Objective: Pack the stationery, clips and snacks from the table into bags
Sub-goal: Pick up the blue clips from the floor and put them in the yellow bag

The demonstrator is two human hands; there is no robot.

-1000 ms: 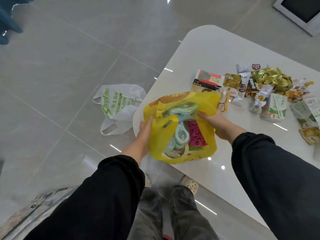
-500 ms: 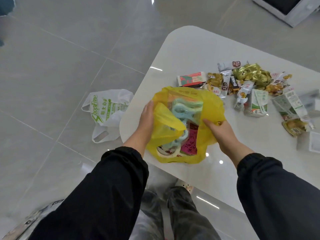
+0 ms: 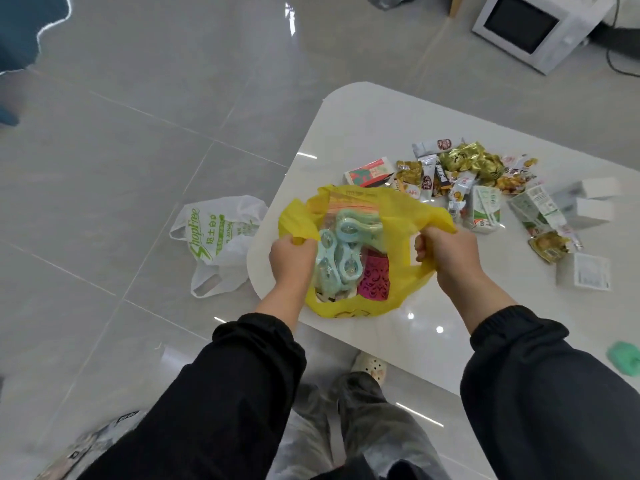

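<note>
A yellow plastic bag (image 3: 398, 216) rests on the near left corner of the white table (image 3: 363, 123). My left hand (image 3: 291, 259) grips its left handle and my right hand (image 3: 450, 254) grips its right handle, holding the mouth apart. Inside lie pale blue-green clips (image 3: 341, 251) in a clear packet and a magenta patterned item (image 3: 374, 278). Behind the bag a pile of snacks (image 3: 460, 171) spreads over the table, with a red and green packet (image 3: 370, 171) at its left and green-white cartons (image 3: 485, 209) at its right.
A white shopping bag with green print (image 3: 214, 237) lies on the tiled floor left of the table. White boxes (image 3: 588, 209) sit at the table's right, a green object (image 3: 623, 358) at the right edge. A microwave (image 3: 533, 26) stands on the floor beyond.
Both hands have shifted from the bag's sides to its handles and closed on them, pulling the mouth wider. The view has tilted back, showing more of the table and floor.
</note>
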